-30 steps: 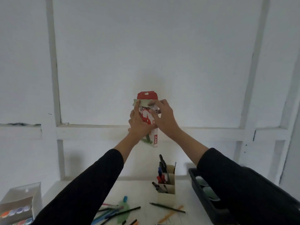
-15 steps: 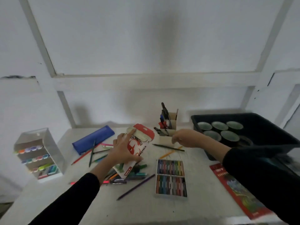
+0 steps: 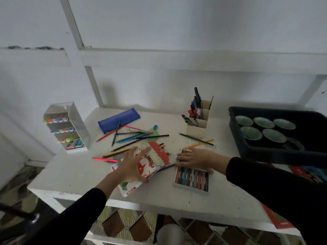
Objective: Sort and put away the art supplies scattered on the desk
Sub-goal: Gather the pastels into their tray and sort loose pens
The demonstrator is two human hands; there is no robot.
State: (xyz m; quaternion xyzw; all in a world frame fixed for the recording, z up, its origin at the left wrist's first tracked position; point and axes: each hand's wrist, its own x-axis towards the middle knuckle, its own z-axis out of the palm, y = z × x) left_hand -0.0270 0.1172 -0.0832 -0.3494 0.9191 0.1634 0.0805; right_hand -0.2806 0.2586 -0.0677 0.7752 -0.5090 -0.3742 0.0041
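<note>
My left hand (image 3: 131, 165) lies spread over a white and red oil pastel box (image 3: 155, 160) and holds it, thumb at its lower edge. The box lies tilted on loose coloured pencils (image 3: 134, 137) in the middle of the white desk (image 3: 74, 174). To its right sits an open tray of pastel sticks (image 3: 192, 180). My right hand (image 3: 196, 160) covers the far half of that tray, fingers curled over its left side and thumb on its right side.
A blue pencil case (image 3: 118, 119) lies at the back. A cardboard pen holder (image 3: 198, 121) stands back right, next to a black tub (image 3: 276, 152) of several cups. A clear marker rack (image 3: 68, 128) stands at the left. A red flat box (image 3: 279, 223) overhangs the front right edge.
The view dropped from the wall to the desk. My left hand brought the pastel box down onto the pencils; my right hand let go of it and moved onto the pastel tray.
</note>
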